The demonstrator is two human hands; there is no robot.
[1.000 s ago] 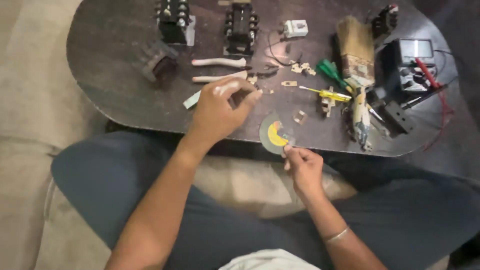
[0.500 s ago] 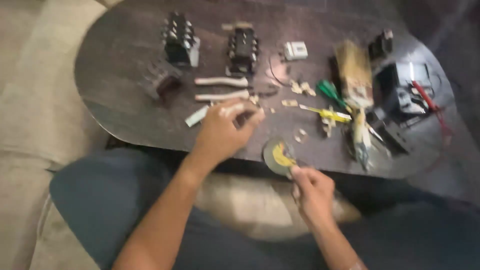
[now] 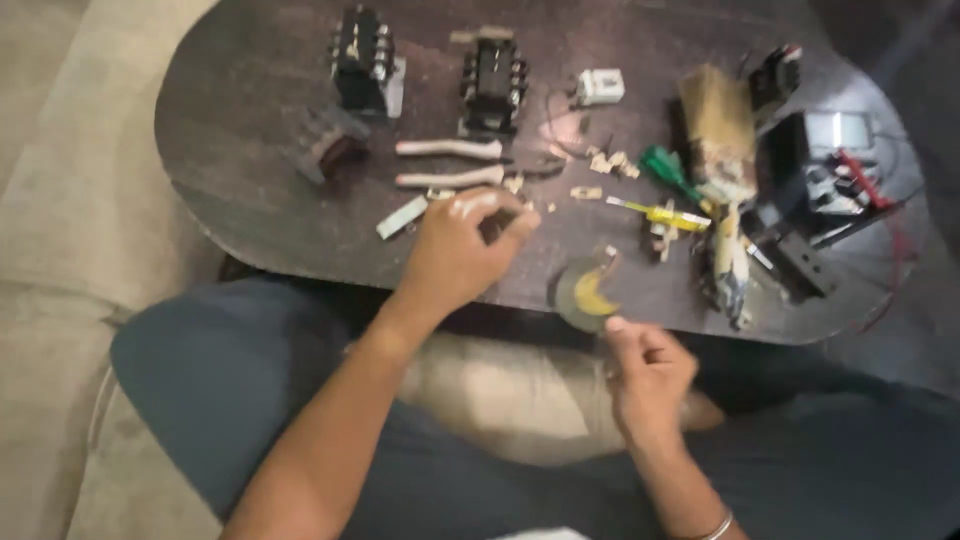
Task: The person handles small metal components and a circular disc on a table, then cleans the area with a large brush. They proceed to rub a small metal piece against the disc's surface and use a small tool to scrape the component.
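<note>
The left hand (image 3: 455, 250) rests over the near part of the dark oval table (image 3: 250, 190), its fingers curled together around a small dark part (image 3: 497, 222) that peeks out between thumb and fingertips; the picture is too blurred to tell what the part is. Just beyond those fingers lie two pale handles (image 3: 450, 163) side by side, and to their outer side a flat grey strip (image 3: 402, 217). Farther past the fingertips stand two black blocky electrical units (image 3: 365, 60), (image 3: 492, 80), with a small white box (image 3: 600, 87) to the right of them. The right hand (image 3: 650, 375) hangs off the near table edge above the person's lap, fingers bunched with the thumb and forefinger tips pressed together; whether they pinch anything cannot be told. Right at those fingertips lies a round grey disc with a yellow crescent (image 3: 585, 295), at the table's edge, seemingly touched by the forefinger. Beyond it are a yellow screwdriver (image 3: 665, 213), small tan scraps (image 3: 600, 160), a green-handled tool (image 3: 665, 168), a brush (image 3: 720, 130), and, well to the right, a black meter with red leads (image 3: 830, 170).
</note>
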